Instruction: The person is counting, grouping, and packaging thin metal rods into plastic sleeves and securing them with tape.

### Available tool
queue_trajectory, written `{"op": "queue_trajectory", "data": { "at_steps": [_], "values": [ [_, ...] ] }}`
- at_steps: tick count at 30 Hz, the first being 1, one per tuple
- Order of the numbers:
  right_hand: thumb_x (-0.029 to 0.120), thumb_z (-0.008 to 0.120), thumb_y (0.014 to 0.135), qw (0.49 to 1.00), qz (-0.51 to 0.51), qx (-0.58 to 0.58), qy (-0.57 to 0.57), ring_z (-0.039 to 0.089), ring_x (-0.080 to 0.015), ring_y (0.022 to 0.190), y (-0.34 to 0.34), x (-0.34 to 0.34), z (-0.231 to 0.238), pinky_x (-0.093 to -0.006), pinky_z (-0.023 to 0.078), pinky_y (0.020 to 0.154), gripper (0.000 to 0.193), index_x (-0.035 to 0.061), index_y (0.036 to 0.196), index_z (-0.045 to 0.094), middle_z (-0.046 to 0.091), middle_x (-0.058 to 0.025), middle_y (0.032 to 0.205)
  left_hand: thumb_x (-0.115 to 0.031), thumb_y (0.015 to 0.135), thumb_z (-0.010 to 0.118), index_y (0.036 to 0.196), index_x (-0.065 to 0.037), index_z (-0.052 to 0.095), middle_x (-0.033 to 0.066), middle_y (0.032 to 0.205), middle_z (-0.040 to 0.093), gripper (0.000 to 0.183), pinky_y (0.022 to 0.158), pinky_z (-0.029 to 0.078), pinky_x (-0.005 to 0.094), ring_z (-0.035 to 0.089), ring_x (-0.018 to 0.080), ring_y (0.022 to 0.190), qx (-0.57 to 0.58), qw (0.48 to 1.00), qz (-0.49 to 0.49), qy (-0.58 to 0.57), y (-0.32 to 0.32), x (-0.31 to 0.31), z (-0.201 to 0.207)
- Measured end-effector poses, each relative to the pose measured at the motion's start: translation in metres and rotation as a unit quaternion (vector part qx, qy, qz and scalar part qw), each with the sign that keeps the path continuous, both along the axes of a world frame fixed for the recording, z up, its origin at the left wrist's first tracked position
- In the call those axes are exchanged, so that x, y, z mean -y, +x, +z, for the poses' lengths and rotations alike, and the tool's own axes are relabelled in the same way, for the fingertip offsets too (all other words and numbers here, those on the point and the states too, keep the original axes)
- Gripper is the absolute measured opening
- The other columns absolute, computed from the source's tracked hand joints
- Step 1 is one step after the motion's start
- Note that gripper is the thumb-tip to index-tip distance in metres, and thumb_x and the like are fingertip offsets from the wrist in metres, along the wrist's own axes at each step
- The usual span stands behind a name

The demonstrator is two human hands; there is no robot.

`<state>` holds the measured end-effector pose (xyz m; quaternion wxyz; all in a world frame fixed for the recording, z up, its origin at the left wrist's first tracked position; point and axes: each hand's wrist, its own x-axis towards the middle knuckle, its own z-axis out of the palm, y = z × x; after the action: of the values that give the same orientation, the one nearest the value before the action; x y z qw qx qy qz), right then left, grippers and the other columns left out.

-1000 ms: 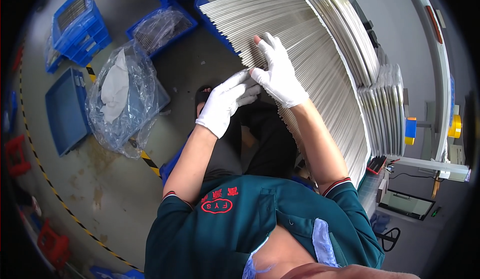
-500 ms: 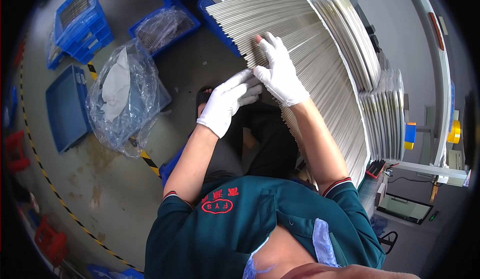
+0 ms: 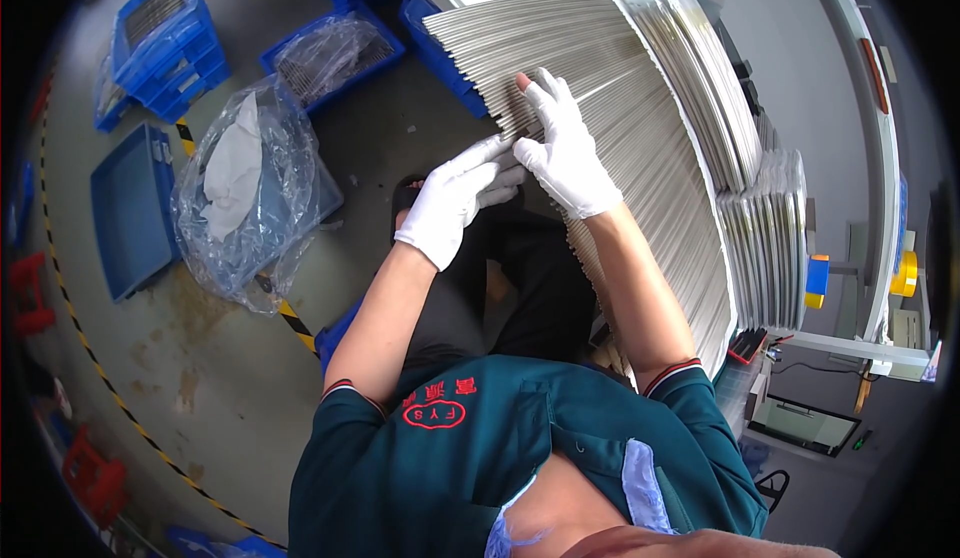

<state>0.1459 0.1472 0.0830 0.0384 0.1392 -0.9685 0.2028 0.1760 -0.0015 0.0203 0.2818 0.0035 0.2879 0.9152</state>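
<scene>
In the head view, we see the left hand (image 3: 452,200) and the right hand (image 3: 570,158), both in white gloves, close together at the left edge of a long fan of thin grey strips (image 3: 655,138). This fan is at the right of the dark trousers (image 3: 540,283) and extends from far to near; the right forearm covers a part of it. The right hand lies over the edge of the strips, its fingers spread, with one bare fingertip. The left hand keeps its fingers long and almost straight, and their tips come beside the right thumb. Whether some strip is pinched in either hand, we cannot tell, because the gloves hide the inner side of the fingers. Farther to the right stand bundles (image 3: 700,88) of similar look, whose lower ends we cannot see. On the far side, a blue crate (image 3: 455,83) is partly hidden by the fan. On the left, a clear plastic bag (image 3: 285,218) contains something white, difficult to make out, and the red objects (image 3: 92,473) at the near left are too dim for us to name
</scene>
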Motion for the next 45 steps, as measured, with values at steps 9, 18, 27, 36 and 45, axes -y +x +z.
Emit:
{"op": "queue_trajectory", "data": {
  "at_steps": [9, 18, 27, 36, 45],
  "values": [
    [0.023, 0.056, 0.066, 1.000, 0.005, -0.014, 0.007, 0.026, -0.0444, 0.123, -0.009, 0.005, -0.001, -0.0466, 0.025, 0.102, 0.066, 0.0054, 0.128, 0.038, 0.032, -0.0278, 0.131, -0.006, 0.088, 0.038, 0.127, 0.003, 0.038, 0.0161, 0.121, 0.050, 0.039, 0.087, 0.044, 0.0324, 0.055, 0.0243, 0.104, -0.003, 1.000, 0.009, -0.004, -0.003, -0.003, -0.002],
    [0.025, 0.056, 0.067, 1.000, -0.013, -0.013, -0.012, 0.027, -0.0452, 0.122, -0.014, 0.006, -0.002, -0.0467, 0.025, 0.101, 0.065, 0.0053, 0.127, 0.040, 0.032, -0.0279, 0.131, -0.007, 0.088, 0.040, 0.127, 0.002, 0.039, 0.0155, 0.120, 0.050, 0.040, 0.087, 0.044, 0.0323, 0.055, 0.0239, 0.103, -0.006, 1.000, 0.017, -0.004, -0.006, -0.003, -0.003],
    [0.025, 0.056, 0.067, 1.000, -0.006, -0.024, -0.017, 0.030, -0.0429, 0.120, -0.017, 0.005, -0.003, -0.0448, 0.026, 0.101, 0.065, 0.0023, 0.126, 0.040, 0.033, -0.0289, 0.130, -0.008, 0.088, 0.041, 0.127, 0.002, 0.038, 0.0153, 0.120, 0.050, 0.040, 0.088, 0.044, 0.0320, 0.055, 0.0228, 0.103, -0.011, 1.000, 0.025, -0.002, -0.007, 0.001, -0.003],
    [0.026, 0.056, 0.066, 0.999, 0.003, -0.043, 0.016, 0.034, -0.0422, 0.116, -0.029, -0.001, -0.008, -0.0442, 0.028, 0.099, 0.066, 0.0027, 0.125, 0.041, 0.033, -0.0303, 0.128, -0.006, 0.088, 0.042, 0.128, 0.007, 0.033, 0.0174, 0.120, 0.049, 0.043, 0.088, 0.045, 0.0327, 0.055, 0.0236, 0.102, -0.013, 0.999, 0.038, 0.007, -0.012, -0.002, -0.002],
    [0.029, 0.058, 0.065, 0.999, -0.007, -0.029, 0.020, 0.032, -0.0416, 0.118, -0.033, 0.010, -0.002, -0.0441, 0.029, 0.099, 0.068, 0.0044, 0.126, 0.041, 0.032, -0.0296, 0.129, -0.007, 0.088, 0.040, 0.128, 0.006, 0.034, 0.0162, 0.118, 0.050, 0.042, 0.087, 0.045, 0.0337, 0.055, 0.0238, 0.102, -0.013, 0.999, 0.048, 0.006, -0.017, -0.001, 0.003]
  ]
}}
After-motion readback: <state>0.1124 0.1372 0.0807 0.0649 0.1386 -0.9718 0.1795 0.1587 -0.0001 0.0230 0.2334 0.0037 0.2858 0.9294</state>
